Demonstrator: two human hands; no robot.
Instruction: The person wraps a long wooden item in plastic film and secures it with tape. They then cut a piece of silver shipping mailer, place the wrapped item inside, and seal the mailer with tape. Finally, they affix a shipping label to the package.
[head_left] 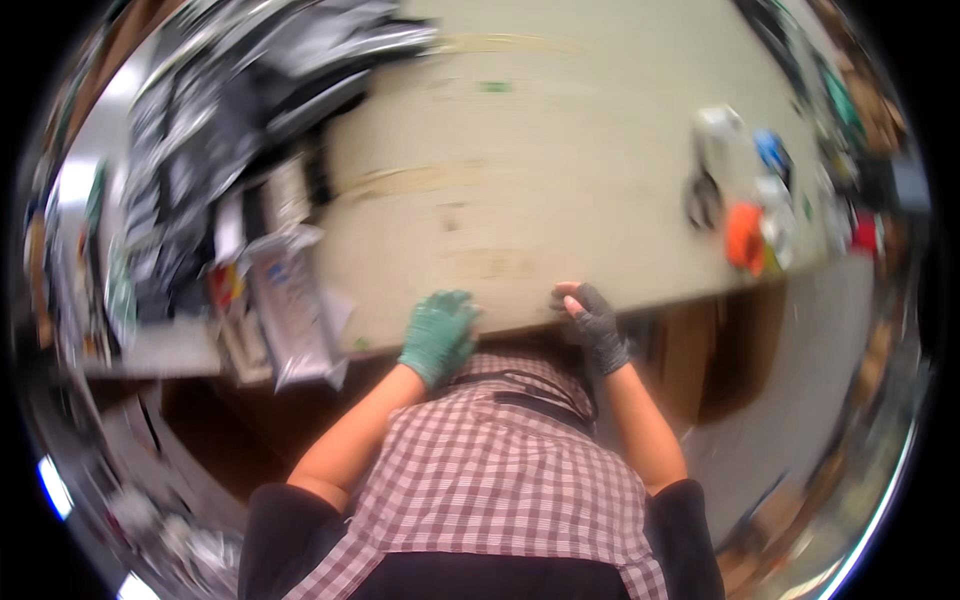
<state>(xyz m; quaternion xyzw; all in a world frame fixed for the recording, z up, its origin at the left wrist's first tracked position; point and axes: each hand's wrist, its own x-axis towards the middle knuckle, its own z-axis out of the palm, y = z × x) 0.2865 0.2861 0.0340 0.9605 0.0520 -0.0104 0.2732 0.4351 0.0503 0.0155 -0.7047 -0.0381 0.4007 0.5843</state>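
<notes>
My left hand (437, 338), in a green glove with a bare fingertip showing, rests at the near edge of the pale worktable (560, 180). Its fingers lie loosely bent toward the right and no object shows in it. Across a short gap, my right hand (598, 328) wears a dark grey glove with bare thumb and fingertips. The fingers curl loosely inward above the table edge, and nothing is visible between them. Both hands are a little blurred. Below them hangs my checked apron (510, 460), with a dark strap (540, 405) across it.
Grey and silver plastic bags (250, 100) lie heaped at the far left. In front of them, a narrow box (290, 305) holds flat packets near the edge. At right are black scissors (704, 200), a white roll (718, 122), a blue item (771, 150) and an orange item (743, 236).
</notes>
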